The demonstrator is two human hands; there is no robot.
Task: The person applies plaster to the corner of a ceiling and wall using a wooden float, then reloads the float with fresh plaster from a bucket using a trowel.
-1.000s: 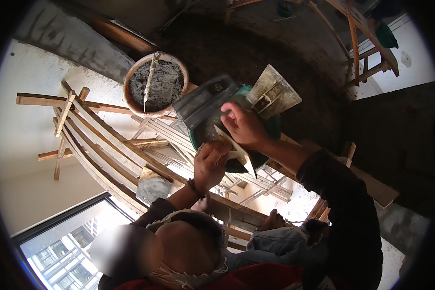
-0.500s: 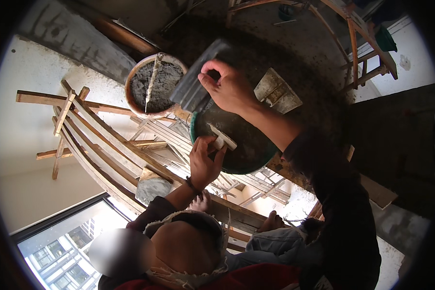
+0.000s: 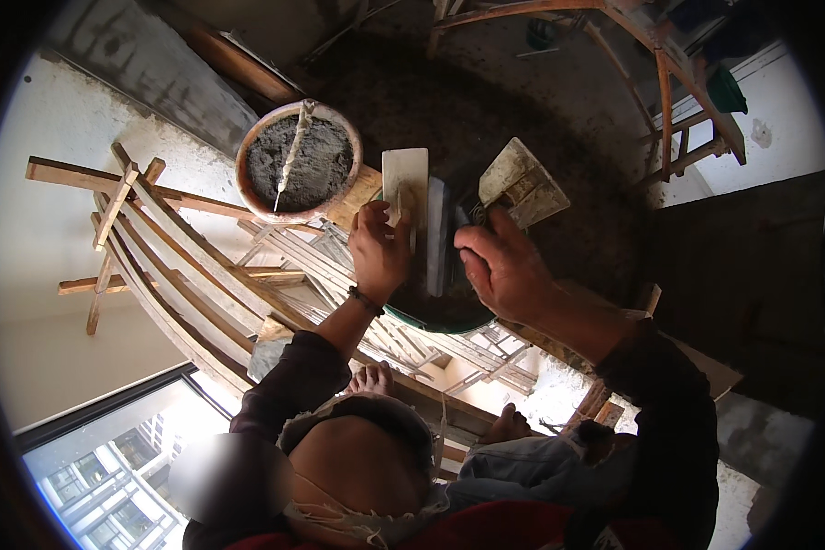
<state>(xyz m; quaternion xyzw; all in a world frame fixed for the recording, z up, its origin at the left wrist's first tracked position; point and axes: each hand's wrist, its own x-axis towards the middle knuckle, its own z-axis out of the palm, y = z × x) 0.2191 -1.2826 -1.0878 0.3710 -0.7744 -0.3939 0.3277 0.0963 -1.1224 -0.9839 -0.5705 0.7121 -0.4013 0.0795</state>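
My left hand is closed on a whitish hand float, whose flat face now stands upright above a green-rimmed tub. Close beside it, my right hand makes a fist on a grey plastering trowel; the trowel is seen nearly edge-on and its handle is hidden in the fingers. Dark contents of the tub show only partly behind the tools. A whitish, mortar-stained square-mouthed container lies just beyond my right hand.
A round bucket of grey mortar with a crusted stick across it stands at far left. Wooden trestle bars run along the left. Another wooden trestle with a green bucket is at far right. A window lies lower left.
My right hand has come down and right, turning the trowel from flat to edge-on. My left hand has risen and turned the float so its broad face shows.
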